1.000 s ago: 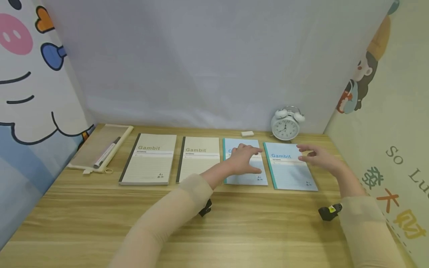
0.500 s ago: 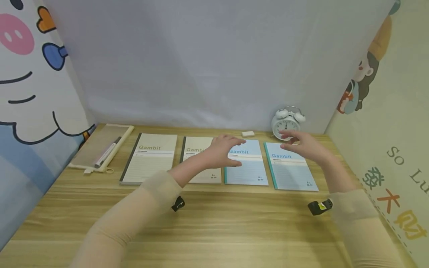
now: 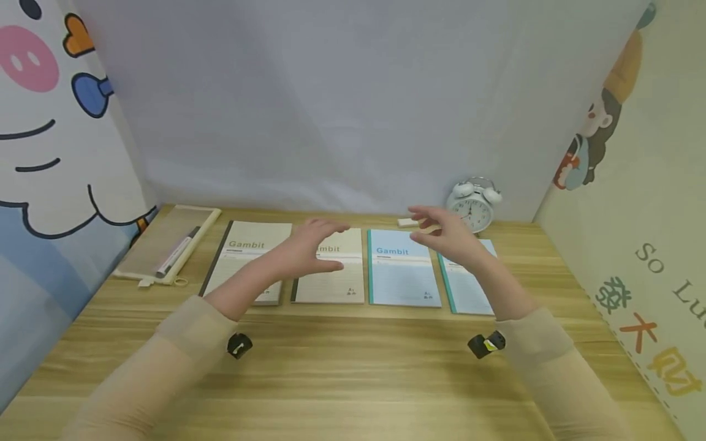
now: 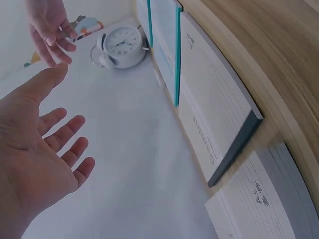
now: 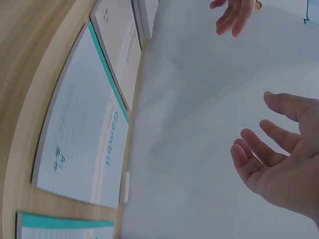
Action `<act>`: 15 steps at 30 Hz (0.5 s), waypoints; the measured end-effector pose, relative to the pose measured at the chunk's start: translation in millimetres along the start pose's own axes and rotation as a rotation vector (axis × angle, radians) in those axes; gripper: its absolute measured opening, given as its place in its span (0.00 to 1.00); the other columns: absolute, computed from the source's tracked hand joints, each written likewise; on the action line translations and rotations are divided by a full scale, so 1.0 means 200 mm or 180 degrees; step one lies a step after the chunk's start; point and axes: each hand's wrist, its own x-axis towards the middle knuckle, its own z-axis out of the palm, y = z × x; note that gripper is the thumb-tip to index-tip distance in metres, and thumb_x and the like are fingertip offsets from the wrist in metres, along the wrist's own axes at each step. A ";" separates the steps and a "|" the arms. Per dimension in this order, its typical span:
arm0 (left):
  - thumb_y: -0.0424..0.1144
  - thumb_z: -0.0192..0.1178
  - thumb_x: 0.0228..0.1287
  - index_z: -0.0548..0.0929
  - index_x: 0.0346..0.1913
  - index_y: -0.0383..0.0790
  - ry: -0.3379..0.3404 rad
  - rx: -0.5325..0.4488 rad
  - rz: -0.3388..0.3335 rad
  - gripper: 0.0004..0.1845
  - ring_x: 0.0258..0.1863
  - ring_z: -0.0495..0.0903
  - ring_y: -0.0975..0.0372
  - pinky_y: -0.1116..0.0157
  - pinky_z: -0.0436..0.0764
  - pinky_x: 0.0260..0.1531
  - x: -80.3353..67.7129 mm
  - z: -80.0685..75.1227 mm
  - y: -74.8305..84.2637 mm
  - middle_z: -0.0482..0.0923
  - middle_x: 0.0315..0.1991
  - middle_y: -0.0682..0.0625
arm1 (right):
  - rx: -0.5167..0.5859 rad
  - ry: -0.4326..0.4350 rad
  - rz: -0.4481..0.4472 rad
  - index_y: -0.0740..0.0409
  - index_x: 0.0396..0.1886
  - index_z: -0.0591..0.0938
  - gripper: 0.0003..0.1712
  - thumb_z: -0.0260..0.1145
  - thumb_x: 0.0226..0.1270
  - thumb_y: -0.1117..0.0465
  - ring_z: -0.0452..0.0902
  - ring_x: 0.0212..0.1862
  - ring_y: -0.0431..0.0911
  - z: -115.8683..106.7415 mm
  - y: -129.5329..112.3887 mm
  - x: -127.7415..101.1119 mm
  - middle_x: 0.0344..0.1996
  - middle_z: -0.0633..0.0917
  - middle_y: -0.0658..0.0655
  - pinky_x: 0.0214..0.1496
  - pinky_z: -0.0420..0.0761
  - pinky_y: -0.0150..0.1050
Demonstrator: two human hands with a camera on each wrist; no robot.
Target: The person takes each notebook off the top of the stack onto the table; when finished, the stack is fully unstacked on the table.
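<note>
My left hand (image 3: 300, 248) hovers over the gap between two cream notebooks, fingers spread and nothing in it. The thick cream notebook (image 3: 250, 239) lies partly behind that hand and wrist; the thinner cream notebook (image 3: 336, 285) is just right of it. Above the two blue notebooks, my right hand (image 3: 449, 236) is raised with loosely bent fingers, also holding nothing. The left blue notebook (image 3: 402, 275) shows almost whole, while the right blue notebook (image 3: 469, 288) is partly covered by the right forearm. In the left wrist view, the palm and fingers (image 4: 62, 134) are apart from every notebook.
A white alarm clock (image 3: 471, 211) stands at the back right, with a white eraser (image 3: 407, 223) left of it. A mesh pencil pouch (image 3: 160, 245) with a marker (image 3: 178, 251) lies at the far left. A white cloth (image 3: 331, 122) hangs behind the table (image 3: 353, 380).
Both hands have moved left: the left from the left blue notebook to the cream ones, the right from the right blue notebook's far side toward the left one. The notebooks have stayed put.
</note>
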 end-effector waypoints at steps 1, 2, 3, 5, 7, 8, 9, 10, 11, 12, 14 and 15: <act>0.49 0.66 0.57 0.63 0.70 0.45 0.0002 0.0000 -0.0035 0.39 0.69 0.56 0.49 0.42 0.54 0.65 -0.02 -0.01 -0.02 0.66 0.66 0.48 | 0.0066 0.0014 -0.0011 0.53 0.69 0.66 0.32 0.62 0.67 0.57 0.69 0.60 0.55 0.03 -0.02 0.01 0.61 0.73 0.59 0.59 0.72 0.50; 0.49 0.66 0.57 0.63 0.70 0.45 0.0010 0.0021 -0.0067 0.39 0.69 0.56 0.48 0.41 0.54 0.64 -0.04 -0.02 -0.03 0.65 0.67 0.47 | 0.0105 0.0033 -0.0016 0.53 0.69 0.66 0.32 0.63 0.67 0.57 0.69 0.60 0.54 0.06 -0.04 0.02 0.61 0.73 0.59 0.60 0.72 0.49; 0.49 0.67 0.57 0.63 0.70 0.45 0.0024 0.0042 -0.0110 0.40 0.69 0.55 0.48 0.40 0.53 0.64 -0.06 -0.03 -0.05 0.65 0.67 0.46 | 0.0164 0.0033 -0.0026 0.53 0.69 0.66 0.32 0.62 0.67 0.57 0.68 0.61 0.55 0.09 -0.06 0.03 0.62 0.72 0.59 0.61 0.71 0.49; 0.50 0.67 0.57 0.63 0.70 0.45 0.0072 0.0015 -0.0158 0.40 0.69 0.55 0.47 0.38 0.52 0.63 -0.11 -0.05 -0.09 0.65 0.67 0.46 | 0.0209 0.0062 -0.0074 0.54 0.69 0.66 0.32 0.63 0.66 0.57 0.67 0.62 0.54 0.15 -0.09 0.05 0.63 0.71 0.58 0.61 0.71 0.48; 0.51 0.66 0.57 0.63 0.70 0.45 0.0122 -0.0021 -0.0203 0.40 0.69 0.55 0.47 0.38 0.50 0.63 -0.15 -0.07 -0.15 0.64 0.67 0.45 | 0.0256 0.0067 -0.0133 0.54 0.69 0.65 0.32 0.63 0.67 0.57 0.66 0.64 0.54 0.20 -0.12 0.06 0.65 0.68 0.57 0.63 0.70 0.48; 0.52 0.66 0.57 0.63 0.70 0.45 0.0153 -0.0026 -0.0221 0.40 0.69 0.55 0.46 0.38 0.50 0.63 -0.17 -0.07 -0.18 0.64 0.68 0.45 | 0.0265 0.0065 -0.0166 0.54 0.70 0.65 0.33 0.63 0.67 0.57 0.65 0.64 0.54 0.23 -0.14 0.07 0.66 0.67 0.57 0.64 0.70 0.47; 0.52 0.66 0.57 0.62 0.70 0.45 0.0182 -0.0051 -0.0243 0.40 0.69 0.54 0.46 0.38 0.50 0.63 -0.19 -0.08 -0.21 0.63 0.68 0.45 | 0.0273 0.0060 -0.0199 0.54 0.70 0.64 0.33 0.63 0.67 0.57 0.64 0.65 0.54 0.26 -0.16 0.08 0.67 0.66 0.57 0.64 0.69 0.47; 0.53 0.66 0.57 0.62 0.70 0.45 0.0214 -0.0075 -0.0259 0.41 0.69 0.54 0.46 0.38 0.50 0.63 -0.21 -0.08 -0.24 0.63 0.68 0.44 | 0.0265 0.0062 -0.0217 0.54 0.70 0.64 0.33 0.63 0.66 0.57 0.64 0.65 0.53 0.28 -0.17 0.09 0.68 0.66 0.56 0.64 0.69 0.46; 0.53 0.66 0.56 0.62 0.71 0.45 0.0247 -0.0082 -0.0281 0.41 0.69 0.54 0.46 0.38 0.50 0.63 -0.23 -0.09 -0.27 0.63 0.68 0.44 | 0.0267 0.0056 -0.0228 0.54 0.70 0.64 0.34 0.63 0.66 0.56 0.64 0.65 0.53 0.31 -0.19 0.10 0.68 0.66 0.56 0.64 0.69 0.46; 0.53 0.66 0.56 0.62 0.71 0.44 0.0278 -0.0083 -0.0324 0.42 0.69 0.54 0.45 0.38 0.51 0.63 -0.25 -0.09 -0.30 0.63 0.68 0.43 | 0.0284 0.0037 -0.0245 0.54 0.70 0.63 0.34 0.63 0.66 0.56 0.64 0.66 0.53 0.34 -0.20 0.11 0.68 0.65 0.56 0.65 0.69 0.46; 0.51 0.67 0.57 0.61 0.71 0.42 0.0344 -0.0099 -0.0387 0.42 0.68 0.53 0.44 0.38 0.53 0.62 -0.28 -0.09 -0.35 0.62 0.68 0.42 | 0.0275 0.0008 -0.0268 0.55 0.70 0.63 0.35 0.63 0.66 0.56 0.63 0.66 0.54 0.39 -0.23 0.12 0.68 0.65 0.56 0.65 0.69 0.46; 0.50 0.67 0.57 0.60 0.71 0.41 0.0377 -0.0116 -0.0415 0.42 0.68 0.53 0.43 0.39 0.54 0.62 -0.30 -0.09 -0.37 0.62 0.68 0.41 | 0.0263 -0.0002 -0.0279 0.55 0.70 0.63 0.36 0.64 0.66 0.55 0.63 0.66 0.54 0.42 -0.25 0.13 0.68 0.65 0.56 0.65 0.69 0.46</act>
